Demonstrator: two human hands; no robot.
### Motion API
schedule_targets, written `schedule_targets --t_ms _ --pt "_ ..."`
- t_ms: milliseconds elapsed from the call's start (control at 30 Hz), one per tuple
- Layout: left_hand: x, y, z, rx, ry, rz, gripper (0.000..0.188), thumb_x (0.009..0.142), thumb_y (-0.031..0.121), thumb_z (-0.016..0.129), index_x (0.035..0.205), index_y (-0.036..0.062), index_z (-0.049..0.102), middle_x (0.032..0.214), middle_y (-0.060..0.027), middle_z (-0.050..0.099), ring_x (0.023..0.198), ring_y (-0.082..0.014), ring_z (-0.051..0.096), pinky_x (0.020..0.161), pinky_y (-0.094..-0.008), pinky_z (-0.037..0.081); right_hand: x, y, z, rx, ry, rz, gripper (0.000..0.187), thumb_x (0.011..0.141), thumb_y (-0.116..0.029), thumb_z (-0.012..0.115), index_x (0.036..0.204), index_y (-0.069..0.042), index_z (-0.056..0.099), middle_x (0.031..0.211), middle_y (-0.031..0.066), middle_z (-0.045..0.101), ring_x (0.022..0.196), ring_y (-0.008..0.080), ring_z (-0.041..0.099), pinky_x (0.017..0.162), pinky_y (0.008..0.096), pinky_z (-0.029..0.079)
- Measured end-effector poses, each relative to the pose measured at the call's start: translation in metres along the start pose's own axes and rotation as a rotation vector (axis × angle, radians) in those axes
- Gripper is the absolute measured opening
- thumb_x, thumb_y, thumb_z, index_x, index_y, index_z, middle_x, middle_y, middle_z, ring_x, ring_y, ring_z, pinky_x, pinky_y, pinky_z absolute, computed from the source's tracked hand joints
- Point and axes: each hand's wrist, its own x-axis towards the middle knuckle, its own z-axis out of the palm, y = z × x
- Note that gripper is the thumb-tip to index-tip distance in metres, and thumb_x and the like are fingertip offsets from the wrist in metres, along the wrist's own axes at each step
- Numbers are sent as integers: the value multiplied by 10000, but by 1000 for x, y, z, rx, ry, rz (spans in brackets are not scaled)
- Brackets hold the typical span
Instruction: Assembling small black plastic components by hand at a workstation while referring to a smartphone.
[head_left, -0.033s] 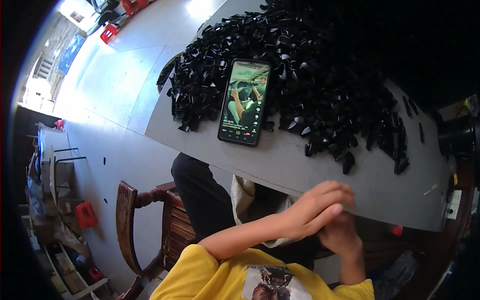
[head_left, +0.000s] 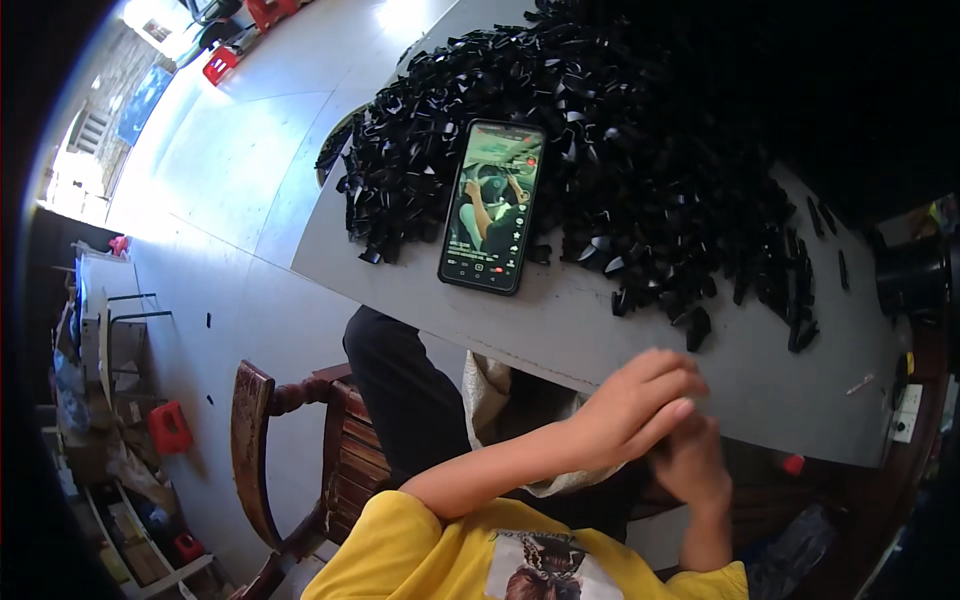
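Observation:
My left hand is curled, its fingers bent over the top of my right hand. The two meet just off the near edge of the grey table. Slightly blurred, my right hand looks closed, with its fingers partly covered by the left. Anything between them is hidden. Beyond them a large heap of small, shiny black curved pieces covers the far part of the table. Against the heap's near side rests a phone in a dark case, its lit screen playing a video.
A few stray black pieces lie toward the table's right side. Below the near edge hangs a pale woven sack. To the left stands a wooden chair. Boxes and a red plastic container line the floor at far left.
My hands have shifted slightly upward, still together. The heap and the phone keep their places on the table.

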Motion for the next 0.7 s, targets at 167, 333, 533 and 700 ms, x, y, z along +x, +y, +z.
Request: schedule_targets --t_ms 167,333,533,700 --pt "17 -35 17 911 54 17 278 787 165 645 1034 68 561 872 -51 496 790 -216 513 676 -338 443 12 53 -32 -50 534 225 214 786 17 649 775 9 435 691 130 408 601 279 408 559 344 367" --pt "21 -37 17 1132 -39 12 296 701 127 610 985 62 554 875 -48 484 799 -180 496 668 -273 396 34 106 -36 -253 703 237 194 829 7 610 1019 -26 585 937 160 632 844 337 625 729 357 493" --pt "16 -35 9 1135 -36 10 207 703 110 594 901 73 543 863 -50 475 799 -180 491 673 -276 395 38 119 -34 -403 575 416 340 831 3 602 1161 -61 550 1048 179 651 949 355 637 785 396 510" --pt "13 -33 4 977 34 75 186 688 95 604 859 68 534 854 -66 477 797 -199 501 684 -288 420 34 123 -32 -300 704 430 340 823 10 597 1154 -57 556 1052 183 653 973 356 639 792 404 508"
